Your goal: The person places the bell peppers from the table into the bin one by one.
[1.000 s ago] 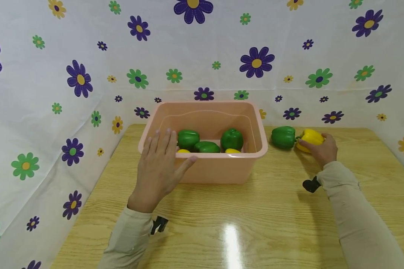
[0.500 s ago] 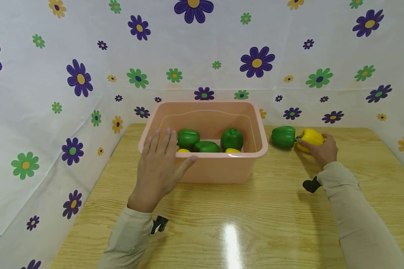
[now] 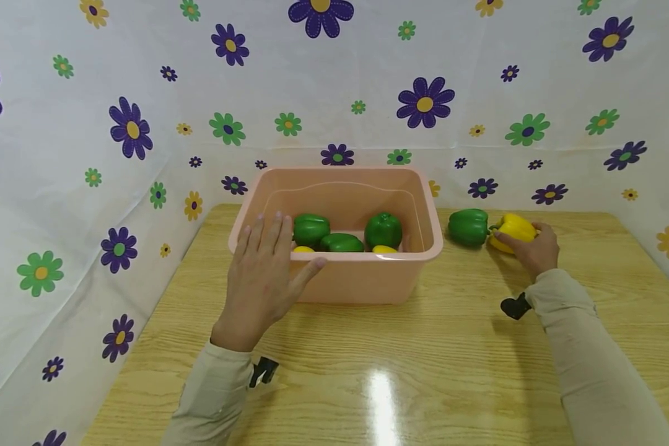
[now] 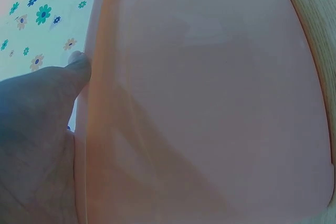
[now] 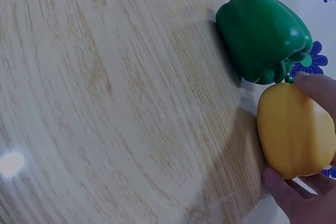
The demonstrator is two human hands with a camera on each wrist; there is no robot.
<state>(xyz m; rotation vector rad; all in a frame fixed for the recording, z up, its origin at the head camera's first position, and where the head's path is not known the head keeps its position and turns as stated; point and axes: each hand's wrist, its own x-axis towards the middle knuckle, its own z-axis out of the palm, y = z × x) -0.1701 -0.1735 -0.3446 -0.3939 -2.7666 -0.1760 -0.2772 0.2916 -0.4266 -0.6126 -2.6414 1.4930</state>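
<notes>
My right hand (image 3: 537, 249) grips a yellow bell pepper (image 3: 515, 230) on the table, fingers and thumb around its sides. Just left of it lies a green bell pepper (image 3: 468, 227), its stem end toward the yellow one; the right wrist view shows both peppers side by side. With fingers straight, my left hand (image 3: 259, 279) rests on the near left rim of a pink plastic tub (image 3: 362, 279). Inside the tub sit green bell peppers (image 3: 383, 231) and parts of yellow ones (image 3: 303, 249), partly hidden by the front wall. The left wrist view is filled by the tub's outer wall (image 4: 220, 103).
The wooden table (image 3: 334, 378) carries everything. White cloth (image 3: 368, 74) printed with flowers hangs behind it and along both sides. A black wrist mount (image 3: 515, 306) sticks out from the right sleeve, and another mount (image 3: 264, 372) from the left.
</notes>
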